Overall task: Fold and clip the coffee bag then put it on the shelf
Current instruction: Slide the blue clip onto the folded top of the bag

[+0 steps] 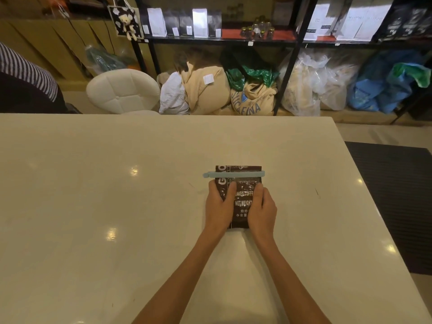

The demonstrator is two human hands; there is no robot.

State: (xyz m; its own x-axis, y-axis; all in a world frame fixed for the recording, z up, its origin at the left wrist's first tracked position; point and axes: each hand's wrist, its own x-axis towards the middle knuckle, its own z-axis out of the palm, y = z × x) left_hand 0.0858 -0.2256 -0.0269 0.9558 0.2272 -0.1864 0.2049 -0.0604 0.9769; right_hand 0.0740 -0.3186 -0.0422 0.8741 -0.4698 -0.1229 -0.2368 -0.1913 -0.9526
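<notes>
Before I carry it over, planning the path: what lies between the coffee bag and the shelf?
In the head view, bare table runs beyond the coffee bag; past its far edge, sacks sit on the floor under the shelf.

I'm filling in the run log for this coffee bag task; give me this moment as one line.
stage: clipped, not shelved | coffee bag: on table | clip: across folded top | left hand, right hand: gripping bag sides

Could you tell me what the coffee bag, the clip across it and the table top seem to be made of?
Coffee bag: probably glossy plastic or foil laminate; its dark brown face crinkles and glints.
Clip: likely matte moulded plastic, a pale blue rigid bar.
Table: polished cream stone or a solid-surface look-alike; it mirrors the ceiling lights sharply.
</notes>
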